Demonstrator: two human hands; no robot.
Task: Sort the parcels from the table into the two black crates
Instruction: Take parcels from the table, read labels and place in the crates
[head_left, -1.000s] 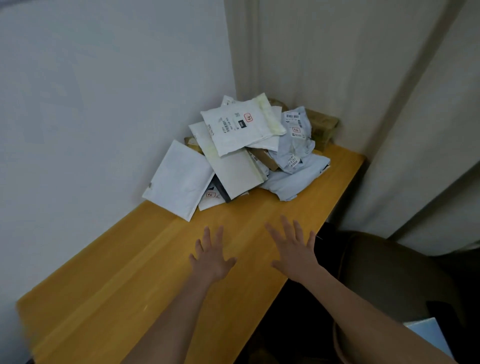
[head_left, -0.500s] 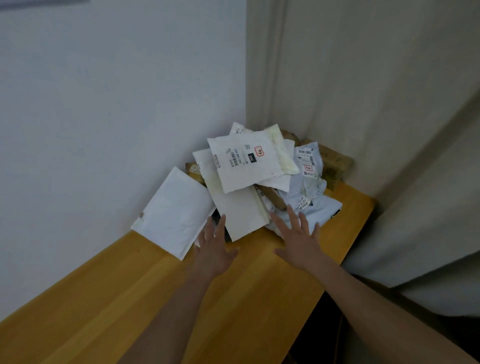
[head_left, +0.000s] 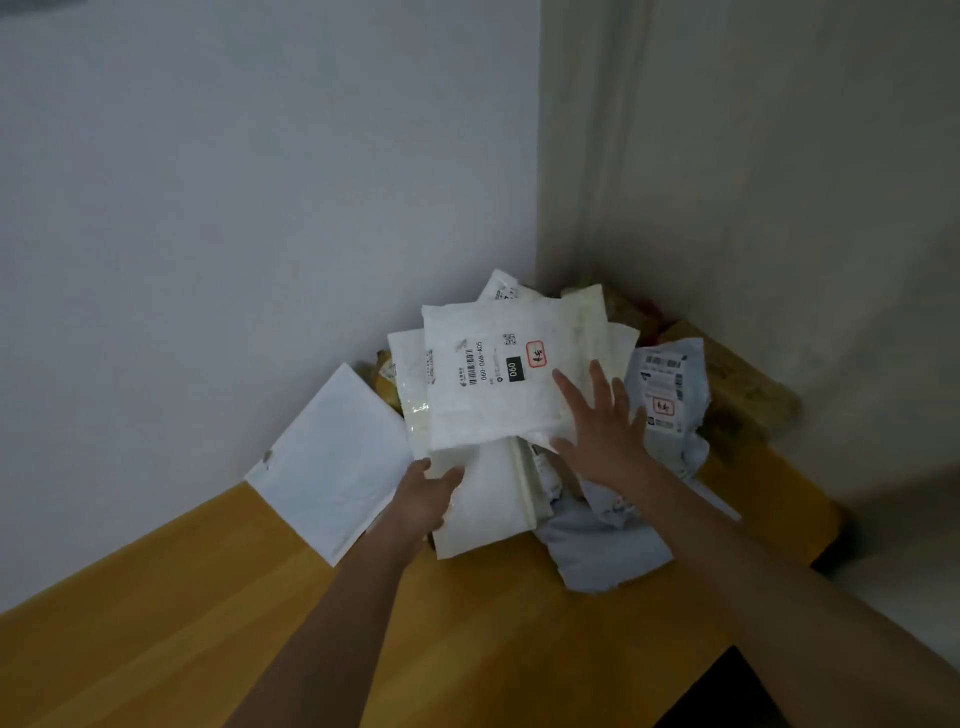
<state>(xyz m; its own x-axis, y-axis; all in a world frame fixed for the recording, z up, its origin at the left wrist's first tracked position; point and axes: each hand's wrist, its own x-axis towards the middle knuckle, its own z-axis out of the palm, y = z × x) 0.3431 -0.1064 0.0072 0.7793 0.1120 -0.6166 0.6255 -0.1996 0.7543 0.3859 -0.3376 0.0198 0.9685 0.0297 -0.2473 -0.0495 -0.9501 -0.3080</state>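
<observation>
White padded mailers are lying heaped in the far corner of our yellow wooden worktop, where the pale wall is meeting the beige curtain. We are reaching both bare arms into the pile. Our right hand is lying flat, fingers straight and spread, pressing on the lower right corner of the top parcel, a white mailer with a barcode label, a black "060" tag and a red-framed stamp. Our left hand is touching the long white envelope beneath that parcel, thumb lying on its upper face; we cannot tell whether the other fingers are curling under its edge. Just left of this hand a plain white mailer is leaning against the wall. Right of our right hand grey plastic bags with printed labels are slumping, one of them spreading toward the front edge. Behind the heap brown cardboard boxes are showing dimly.
</observation>
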